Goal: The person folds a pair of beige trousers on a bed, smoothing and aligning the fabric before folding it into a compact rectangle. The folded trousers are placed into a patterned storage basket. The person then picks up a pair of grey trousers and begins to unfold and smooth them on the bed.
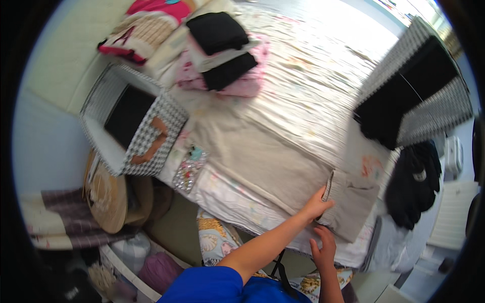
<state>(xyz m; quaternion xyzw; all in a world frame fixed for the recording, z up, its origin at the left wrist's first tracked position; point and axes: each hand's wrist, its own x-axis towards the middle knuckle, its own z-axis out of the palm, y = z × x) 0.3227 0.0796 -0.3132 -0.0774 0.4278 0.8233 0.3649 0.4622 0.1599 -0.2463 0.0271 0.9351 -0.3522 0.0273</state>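
Note:
A pair of beige trousers [261,151] lies lengthwise on the bed, with the elastic-waist end [350,202] folded back over the leg part. My left hand [317,206] grips the edge of that fold at the ribbed waistband. Just below, my right hand [324,244] hovers by the bed's near edge, fingers apart and holding nothing. Beside the trousers' far end rests a clear phone case [190,170] with glittery decoration.
A houndstooth fabric box [172,132] stands at left and another [428,125] at right holds black cloth. Folded clothes [219,34] are stacked at the back. A black garment [413,185] lies at right. A cable-spool table [108,197] is at lower left.

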